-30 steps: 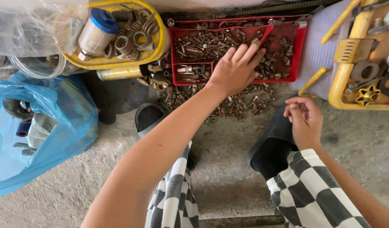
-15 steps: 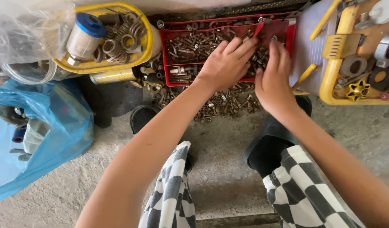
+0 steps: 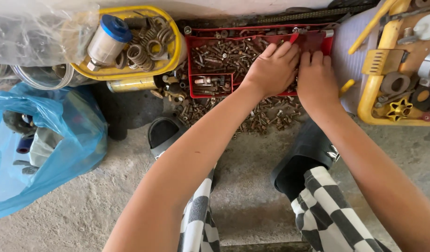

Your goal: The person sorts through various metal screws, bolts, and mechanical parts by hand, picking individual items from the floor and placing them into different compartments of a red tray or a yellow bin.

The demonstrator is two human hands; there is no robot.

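Both your hands are down in the red tray [image 3: 196,65], over its right-hand end. Your left hand [image 3: 271,70] lies palm down on the heap of rusty bolts and screws [image 3: 224,53], fingers laid close together and pointing up and to the right, toward the tray's far right corner. Your right hand [image 3: 317,77] sits just beside it, on the side nearer the tray's right wall, knuckles up and fingers curled under; you cannot tell from here whether they pinch anything.

The hardware lies directly under and just beyond both sets of fingertips, and runs on leftward through the tray's long compartment, so the tray's long axis goes across you, left to right. The left hand covers more of the heap; the right is nearer the tray's right wall.

More loose bolts [image 3: 271,116] are scattered on the concrete floor [image 3: 252,186] in front of the tray's near rim, under your left wrist. A small near-left compartment [image 3: 210,84] holds a few larger pieces, apart from both hands.
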